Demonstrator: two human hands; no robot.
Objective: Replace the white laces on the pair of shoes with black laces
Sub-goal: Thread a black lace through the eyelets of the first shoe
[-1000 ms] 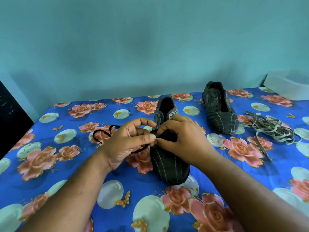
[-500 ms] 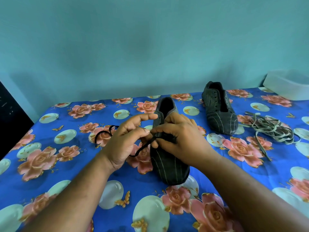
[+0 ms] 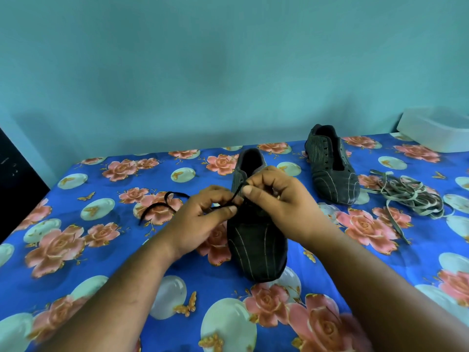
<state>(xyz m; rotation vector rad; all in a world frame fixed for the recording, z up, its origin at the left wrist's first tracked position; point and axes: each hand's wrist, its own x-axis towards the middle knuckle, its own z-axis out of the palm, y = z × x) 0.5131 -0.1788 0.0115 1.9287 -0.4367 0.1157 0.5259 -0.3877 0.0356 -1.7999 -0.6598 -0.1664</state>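
The near shoe (image 3: 256,240) lies toe toward the viewer on the floral bedsheet (image 3: 101,250), and both hands work at its upper eyelets. The left hand (image 3: 200,222) pinches the black lace (image 3: 162,205) between thumb and forefinger, a narrow grip holding the strand, whose loose tail trails off toward nine o'clock across the sheet. The right hand (image 3: 281,201), fingers curled, nips the lace end at the shoe's left eyelet row, toward twelve o'clock from the left thumb. Compared with a second ago the hands have risen along the shoe toward its opening and drawn slightly apart, and the strand between them now runs taut instead of bunched; I judge a pass has just been pulled through and the lacing is climbing toward the top holes. The second shoe (image 3: 332,168) sits unlaced at two o'clock, with the removed white laces (image 3: 411,196) heaped just beyond it at three o'clock, so the job looks under half done.
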